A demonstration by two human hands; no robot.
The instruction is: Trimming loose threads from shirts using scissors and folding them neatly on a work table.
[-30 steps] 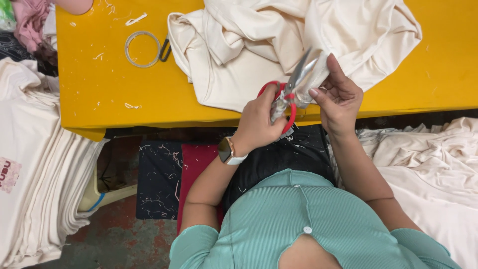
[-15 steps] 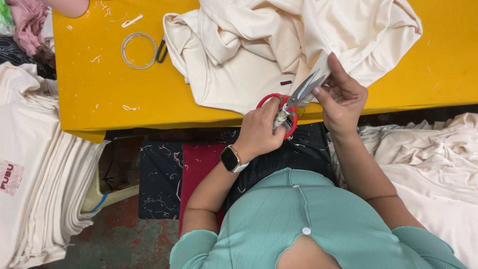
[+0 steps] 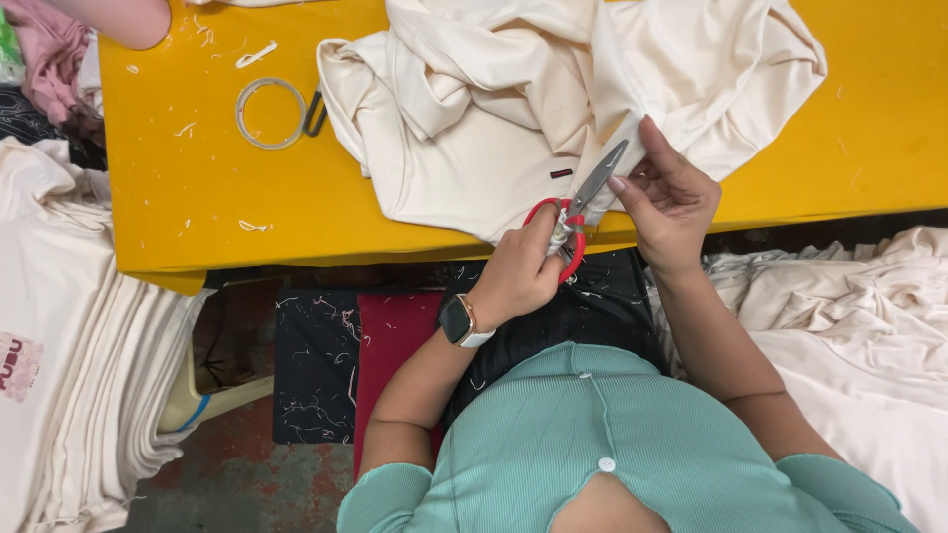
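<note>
My left hand (image 3: 518, 276), a smartwatch on its wrist, grips red-handled scissors (image 3: 585, 197) whose blades point up and to the right at a fold of a cream garment (image 3: 494, 118). My right hand (image 3: 671, 202) pinches that fold just beside the blade tips, at the near edge of the yellow table (image 3: 197, 197). The garment lies crumpled across the middle of the table, a small dark label showing near the scissors.
A clear ring (image 3: 270, 114) and a dark clip lie on the table's left part among thread scraps. A stack of folded cream garments (image 3: 69, 326) stands at the left, a loose cream pile (image 3: 849, 316) at the right. Another person's arm (image 3: 118, 18) shows at top left.
Both hands and the scissors have stayed at the garment's edge, shifting only slightly. The cloth has been gathered a little more under my right hand.
</note>
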